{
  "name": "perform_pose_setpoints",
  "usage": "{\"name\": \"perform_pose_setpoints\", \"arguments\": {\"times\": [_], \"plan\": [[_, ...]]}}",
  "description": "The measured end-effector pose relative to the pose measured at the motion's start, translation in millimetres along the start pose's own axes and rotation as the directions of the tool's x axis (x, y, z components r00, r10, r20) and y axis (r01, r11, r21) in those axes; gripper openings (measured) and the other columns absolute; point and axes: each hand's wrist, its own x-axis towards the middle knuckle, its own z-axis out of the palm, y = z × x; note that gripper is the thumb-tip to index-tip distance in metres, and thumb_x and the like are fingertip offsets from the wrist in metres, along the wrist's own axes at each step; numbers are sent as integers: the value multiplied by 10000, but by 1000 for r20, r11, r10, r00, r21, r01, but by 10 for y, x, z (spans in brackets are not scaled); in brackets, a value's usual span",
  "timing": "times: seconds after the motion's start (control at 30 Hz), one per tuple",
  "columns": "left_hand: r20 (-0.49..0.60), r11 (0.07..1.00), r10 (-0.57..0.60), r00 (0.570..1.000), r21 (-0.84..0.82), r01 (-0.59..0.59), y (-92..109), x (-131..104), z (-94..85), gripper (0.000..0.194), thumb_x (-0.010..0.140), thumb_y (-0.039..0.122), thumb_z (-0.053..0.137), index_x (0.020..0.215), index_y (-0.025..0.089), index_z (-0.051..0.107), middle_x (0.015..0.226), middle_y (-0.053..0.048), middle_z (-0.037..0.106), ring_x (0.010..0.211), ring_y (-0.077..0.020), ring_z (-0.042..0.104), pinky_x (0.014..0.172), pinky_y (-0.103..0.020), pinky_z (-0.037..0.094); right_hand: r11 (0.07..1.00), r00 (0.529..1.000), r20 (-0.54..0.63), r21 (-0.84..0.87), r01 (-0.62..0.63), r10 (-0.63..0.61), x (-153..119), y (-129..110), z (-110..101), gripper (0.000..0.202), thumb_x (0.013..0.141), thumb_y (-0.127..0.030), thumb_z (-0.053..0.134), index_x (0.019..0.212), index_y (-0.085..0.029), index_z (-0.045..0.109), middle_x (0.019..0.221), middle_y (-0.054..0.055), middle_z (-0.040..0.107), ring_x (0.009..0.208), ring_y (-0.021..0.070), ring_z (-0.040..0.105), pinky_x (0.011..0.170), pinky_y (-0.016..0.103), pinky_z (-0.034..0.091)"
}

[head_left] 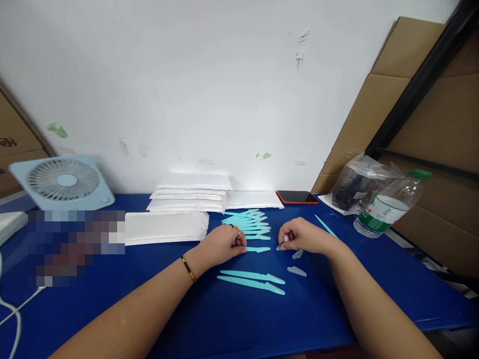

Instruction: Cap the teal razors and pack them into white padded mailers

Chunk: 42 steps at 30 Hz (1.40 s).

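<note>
My left hand (226, 243) is closed on the handle of a turquoise eyebrow razor (259, 249), whose blade end points right. My right hand (299, 235) pinches a small translucent blade cap (278, 247), just right of that razor's tip and apart from it. Two more translucent caps, one nearer cap (297, 271) and one cap by my fingers (297, 254), lie on the blue table. Below my left hand, two turquoise razors (251, 281) rest side by side. Beyond it spreads a bunch of several similar razors (250, 222), partly hidden by my hand.
White padded packets (190, 192) are stacked by the wall, with a flat white packet (166, 227) in front. A phone (297, 197), a plastic bottle (391, 207) and a bagged dark item (352, 187) stand rightward. One turquoise stick (325, 225) lies near them. At left is a fan (67, 182).
</note>
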Motion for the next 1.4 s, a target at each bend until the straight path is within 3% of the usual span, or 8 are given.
{"name": "perform_pose_setpoints", "arguments": {"times": [0.37, 0.47, 0.57, 0.7, 0.8, 1.07, 1.3, 1.4], "plan": [[-65, 1000, -2, 998, 21, 4, -39, 91, 72, 118, 781, 262, 556, 804, 192, 649, 801, -2, 627, 686, -120, 544, 626, -212, 396, 988, 977, -147, -42, 148, -153, 233, -139, 292, 184, 725, -362, 622, 747, -186, 670, 703, 8, 615, 601, 107, 516, 530, 214, 379], [-135, 998, 6, 991, 65, 2, -33, 109, 76, 121, 792, 245, 553, 848, 191, 646, 875, -17, 626, 780, -142, 549, 705, -232, 408, 992, 975, -180, -36, 124, -128, 197, -141, 225, 200, 726, -366, 619, 787, -182, 669, 697, 13, 608, 593, 111, 512, 535, 219, 384], [-180, 1000, 17, 984, 18, -14, 36, 40, 7, 193, 787, 314, 573, 932, 201, 631, 942, -25, 608, 825, -146, 539, 735, -239, 414, 993, 980, -159, -4, 120, -119, 27, -50, 20, 259, 691, -372, 648, 871, -186, 664, 768, 21, 617, 636, 121, 533, 574, 226, 414], [53, 986, 92, 994, -144, -83, 133, -94, -81, 266, 741, 438, 606, 878, 213, 646, 852, -2, 614, 724, -114, 541, 616, -200, 412, 999, 996, 81, -18, 36, -34, -178, 142, -199, 309, 558, -313, 731, 840, -197, 682, 798, 17, 639, 647, 137, 555, 553, 220, 415], [161, 981, 129, 978, -164, -103, 132, -113, -57, 269, 682, 423, 666, 841, 205, 657, 811, 1, 626, 707, -111, 545, 580, -186, 392, 999, 989, 145, -22, -33, 36, -168, 202, -188, 238, 586, -311, 700, 784, -179, 686, 670, 10, 635, 594, 136, 548, 524, 215, 397], [2, 999, -30, 1000, -39, 30, 64, -2, 28, 170, 790, 334, 536, 754, 196, 629, 698, 13, 612, 626, -109, 524, 540, -206, 340, 999, 1000, -2, -42, 21, -21, -17, 69, -56, 214, 682, -373, 626, 747, -176, 682, 645, 12, 630, 579, 123, 539, 522, 206, 378], [-30, 999, -45, 999, 16, 45, 101, 14, 56, 186, 808, 345, 526, 749, 194, 617, 709, 10, 616, 644, -117, 539, 564, -216, 347, 995, 998, -16, 77, 64, -63, 47, -32, 91, 235, 700, -379, 622, 814, -181, 681, 695, 16, 646, 631, 135, 576, 557, 212, 416], [-38, 999, -17, 999, 51, 19, 96, -2, 41, 191, 788, 374, 559, 757, 196, 621, 728, 9, 614, 667, -120, 545, 577, -216, 356, 995, 995, -59, 54, 87, -83, 46, -33, 97, 241, 665, -345, 659, 845, -186, 679, 747, 21, 648, 658, 138, 581, 574, 211, 428]]}}
